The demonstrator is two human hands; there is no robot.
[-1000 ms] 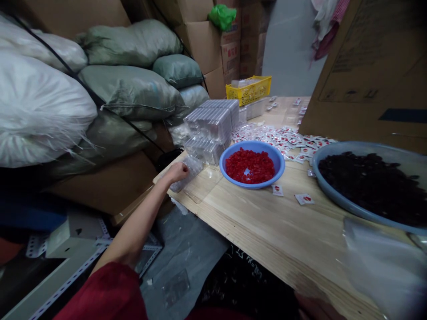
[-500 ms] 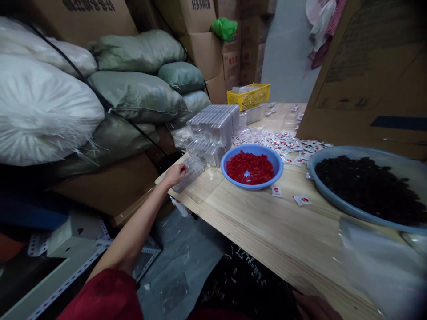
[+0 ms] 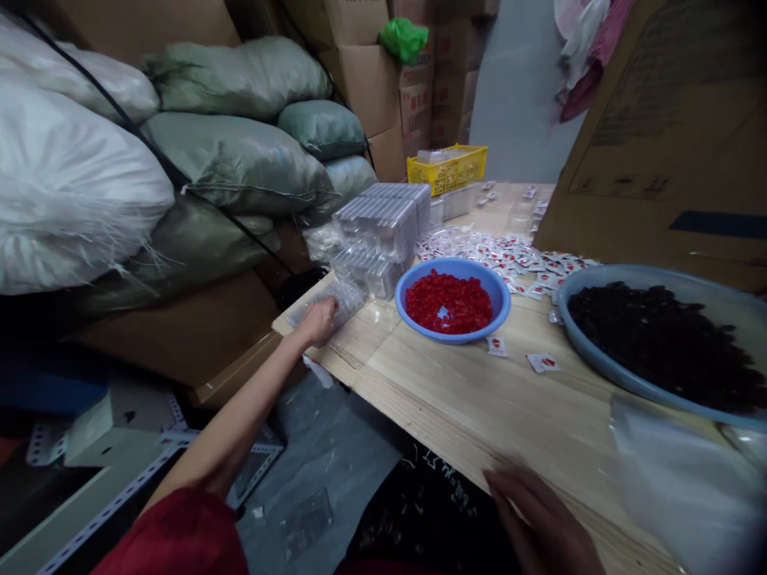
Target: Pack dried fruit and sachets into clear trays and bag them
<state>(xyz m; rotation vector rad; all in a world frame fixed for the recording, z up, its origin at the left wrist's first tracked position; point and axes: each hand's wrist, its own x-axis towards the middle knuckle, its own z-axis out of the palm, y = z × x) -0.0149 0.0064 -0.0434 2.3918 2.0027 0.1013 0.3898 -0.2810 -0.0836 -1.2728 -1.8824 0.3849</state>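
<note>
My left hand (image 3: 317,321) rests on a clear plastic tray (image 3: 339,305) at the near left corner of the wooden table (image 3: 479,399), with its fingers over the tray. Behind that hand rises a stack of clear plastic trays (image 3: 375,235). My right hand (image 3: 536,515) is blurred at the table's front edge, fingers apart, with nothing visible in it. A blue bowl of red pieces (image 3: 452,301) stands between my hands and farther back. White sachets with red marks (image 3: 497,251) lie scattered behind it.
A wide grey-blue basin of dark pieces (image 3: 659,279) stands at the right, beside a clear plastic bag (image 3: 677,487). A large cardboard box (image 3: 665,144) looms behind it. Bulging sacks (image 3: 233,164) line the left, and a yellow crate (image 3: 447,172) sits at the far end.
My right hand has risen from the bottom edge to the table's front edge. My left hand has shifted slightly, and the clear tray under it now lies flatter.
</note>
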